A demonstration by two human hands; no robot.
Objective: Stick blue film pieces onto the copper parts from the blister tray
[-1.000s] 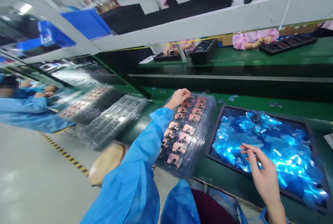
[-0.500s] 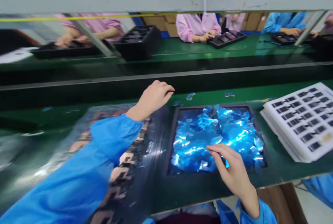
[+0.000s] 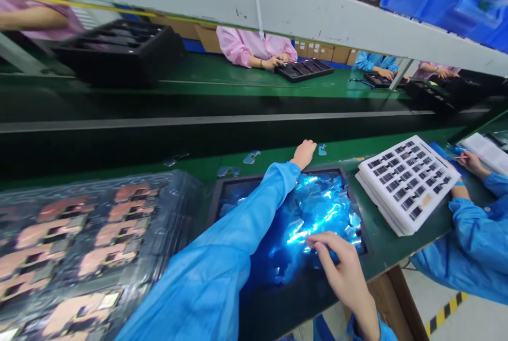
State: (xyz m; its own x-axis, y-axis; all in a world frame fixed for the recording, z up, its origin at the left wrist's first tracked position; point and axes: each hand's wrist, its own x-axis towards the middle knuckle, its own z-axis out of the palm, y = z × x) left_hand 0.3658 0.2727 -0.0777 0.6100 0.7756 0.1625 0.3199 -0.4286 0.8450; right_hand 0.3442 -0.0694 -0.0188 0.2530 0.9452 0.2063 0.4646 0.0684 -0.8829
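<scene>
My left hand (image 3: 305, 154) reaches across a dark tray (image 3: 214, 201) to the green bench behind it. Its fingers bend down beside a small blue circuit board (image 3: 322, 149); the tips are hidden, so a grip cannot be made out. Shiny pieces of blue film (image 3: 323, 206) fill much of the tray. Over the tray's near side, my right hand (image 3: 344, 269) is closed, thumb and forefinger pinched together. Whatever lies between those fingertips is too small to name. More small boards (image 3: 251, 157) lie along the bench behind the tray.
Clear plastic trays (image 3: 170, 214) with copper-coloured parts are stacked at left. A white foam tray stack (image 3: 391, 209) holding dark parts stands at right, beside a co-worker's blue sleeve (image 3: 478, 224). A grey beam (image 3: 190, 5) crosses above; co-workers sit across the bench.
My left hand has moved right, from above the gap beside the film tray to the small board behind it. My right hand stays pinched over the film. The view has turned right.
</scene>
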